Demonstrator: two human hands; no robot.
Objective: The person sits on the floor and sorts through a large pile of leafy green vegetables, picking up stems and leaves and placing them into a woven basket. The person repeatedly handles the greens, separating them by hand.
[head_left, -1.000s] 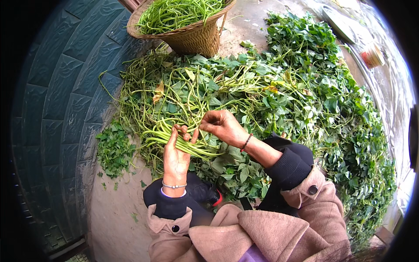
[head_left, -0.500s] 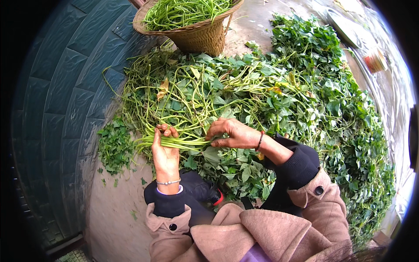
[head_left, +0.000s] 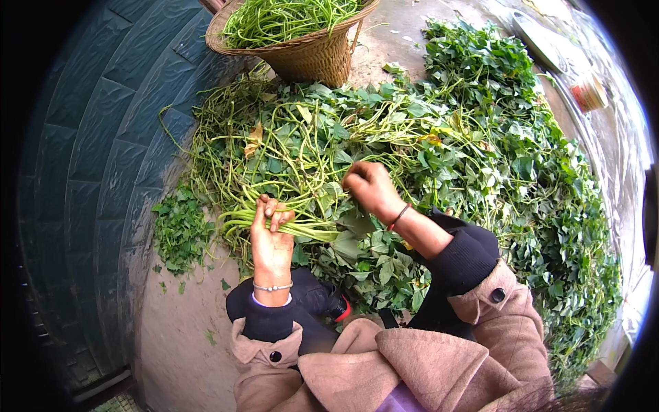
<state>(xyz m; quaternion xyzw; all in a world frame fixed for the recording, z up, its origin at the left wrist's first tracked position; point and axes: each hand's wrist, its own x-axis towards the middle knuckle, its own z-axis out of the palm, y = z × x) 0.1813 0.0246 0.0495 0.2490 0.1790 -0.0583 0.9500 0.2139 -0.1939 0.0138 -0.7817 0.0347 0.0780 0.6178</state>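
Note:
My left hand is closed around a bunch of long green stems, palm up, with the stem ends sticking out on both sides of it. To the right and a little farther off, my right hand hangs over the leaves with its fingers curled in a pinch. Whatever is between those fingertips is hidden. Both hands are above a broad heap of leafy green vines, where bare stems, some yellowed leaves and green leaves lie tangled together.
A wide-rimmed wicker basket full of green stems stands beyond the heap. Dark green tiles run along the left side. A small pile of leaves lies on the concrete floor. At the far right is a tub.
My right hand has drawn away from the bunch, moving right and farther off. My left hand has shifted slightly right, still holding the stems, with its fingers more curled.

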